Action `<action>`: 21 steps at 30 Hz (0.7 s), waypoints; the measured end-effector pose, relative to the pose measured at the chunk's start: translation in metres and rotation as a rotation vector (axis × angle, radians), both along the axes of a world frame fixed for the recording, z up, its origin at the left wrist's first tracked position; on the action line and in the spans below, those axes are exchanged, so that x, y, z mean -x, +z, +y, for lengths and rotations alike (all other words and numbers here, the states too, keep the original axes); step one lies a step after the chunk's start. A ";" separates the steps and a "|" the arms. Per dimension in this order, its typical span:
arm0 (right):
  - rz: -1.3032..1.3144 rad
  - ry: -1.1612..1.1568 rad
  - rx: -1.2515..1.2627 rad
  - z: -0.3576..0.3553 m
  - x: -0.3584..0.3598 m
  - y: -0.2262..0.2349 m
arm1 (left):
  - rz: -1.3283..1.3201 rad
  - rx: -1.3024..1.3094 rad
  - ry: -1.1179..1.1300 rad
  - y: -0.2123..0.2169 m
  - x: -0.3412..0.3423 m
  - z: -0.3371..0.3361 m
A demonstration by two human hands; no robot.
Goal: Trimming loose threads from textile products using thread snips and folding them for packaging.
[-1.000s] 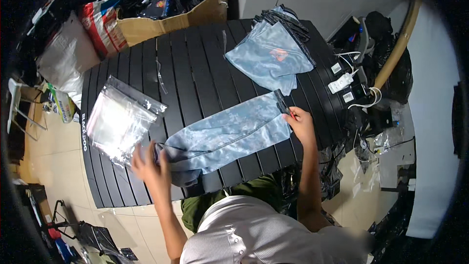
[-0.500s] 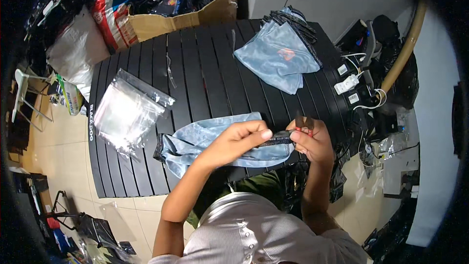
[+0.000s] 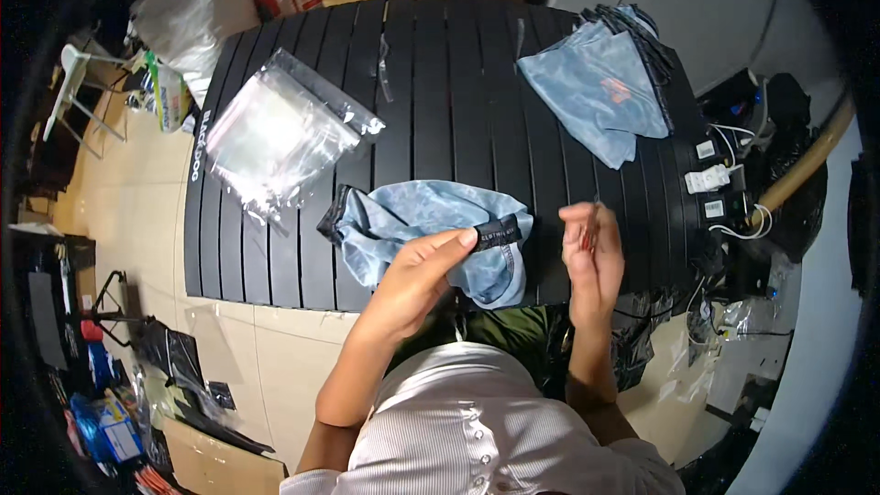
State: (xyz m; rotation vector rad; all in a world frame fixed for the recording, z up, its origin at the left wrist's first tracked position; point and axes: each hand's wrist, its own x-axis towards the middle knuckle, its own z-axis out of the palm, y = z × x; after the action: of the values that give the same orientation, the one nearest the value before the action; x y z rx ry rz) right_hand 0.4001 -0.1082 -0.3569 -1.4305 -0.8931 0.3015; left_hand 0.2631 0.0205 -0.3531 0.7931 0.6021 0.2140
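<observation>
Pinches black-banded, pale-blue fabric garment (image 3: 408, 203) in left hand (image 3: 414, 282) at black slatted table's (image 3: 449, 128) near edge; loosely grips red-handled tool (image 3: 588, 238) in right hand (image 3: 596, 268).

In your left hand (image 3: 412, 286): garment (image 3: 412, 206) pale blue, mottled lighter and darker; label (image 3: 501, 232) black, pale lettering. In your right hand (image 3: 596, 266): small tool (image 3: 587, 238), red. Beyond the right hand: folded pile (image 3: 591, 73), pale blue, orange-red emblem (image 3: 615, 90), black edges. Under both hands: table (image 3: 449, 128), plain black. Behind them: your shirt (image 3: 412, 431), pale grey, finely striped.
</observation>
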 end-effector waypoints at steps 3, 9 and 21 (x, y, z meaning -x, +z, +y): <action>-0.139 -0.014 0.114 -0.002 0.018 -0.004 | 0.008 0.040 0.040 -0.008 0.011 0.000; -0.347 -0.042 0.067 0.004 0.036 0.006 | -0.067 0.115 0.063 0.014 0.008 -0.011; -0.123 -0.152 0.171 0.012 0.020 0.002 | -0.070 -0.083 -0.002 -0.004 0.017 -0.016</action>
State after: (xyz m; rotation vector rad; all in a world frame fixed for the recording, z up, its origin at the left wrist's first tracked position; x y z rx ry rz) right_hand 0.3802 -0.0957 -0.3550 -1.6808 -0.8681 0.1800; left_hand 0.2465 0.0047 -0.3567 0.8627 0.5296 0.2651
